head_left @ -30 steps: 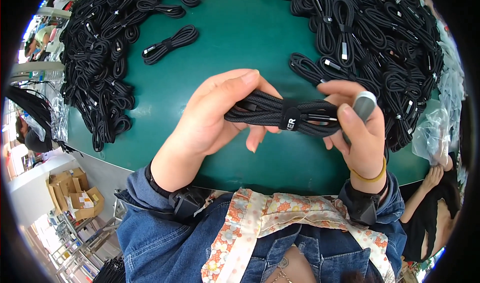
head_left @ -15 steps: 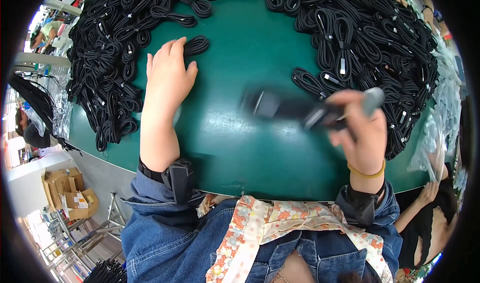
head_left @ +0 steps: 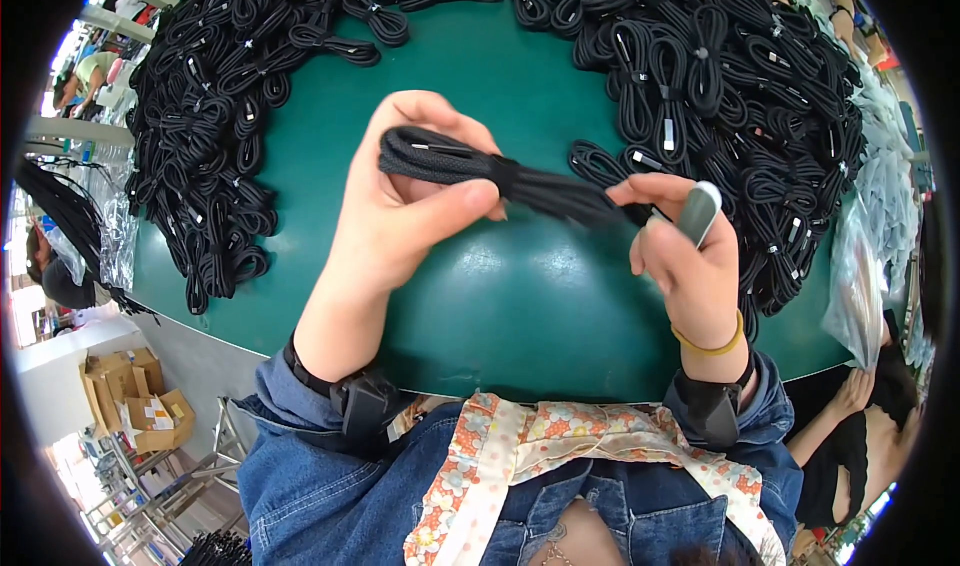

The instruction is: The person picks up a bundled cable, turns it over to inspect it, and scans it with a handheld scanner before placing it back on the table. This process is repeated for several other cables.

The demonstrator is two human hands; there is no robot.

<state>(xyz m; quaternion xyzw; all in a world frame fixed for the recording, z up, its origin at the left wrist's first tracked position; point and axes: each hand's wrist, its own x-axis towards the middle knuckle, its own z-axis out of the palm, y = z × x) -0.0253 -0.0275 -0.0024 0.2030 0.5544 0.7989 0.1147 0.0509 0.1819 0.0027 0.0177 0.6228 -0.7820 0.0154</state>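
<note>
A coiled black cable bundle (head_left: 455, 166), bound around its middle, is held above the table in my left hand (head_left: 385, 206). My left thumb presses on it near the binding and the fingers curl behind. The bundle's blurred right end reaches the fingers of my right hand (head_left: 700, 266). That hand is closed around a grey-green object with a rounded end (head_left: 704, 211), like a tool handle; its lower part is hidden in the palm. Whether the right fingertips also pinch the cable's end is hard to make out.
Piles of similar black cable bundles lie on the green table (head_left: 480, 76), at left (head_left: 200, 116) and right (head_left: 760, 96). Clear plastic bags (head_left: 855, 276) hang at the right edge, near another person's hand (head_left: 856, 391). Cardboard boxes (head_left: 135, 396) stand at lower left.
My left hand has come toward me and now holds a cable bundle; the one beside it has left the table. My right hand, blurred with a black bundle before, has moved slightly left.
</note>
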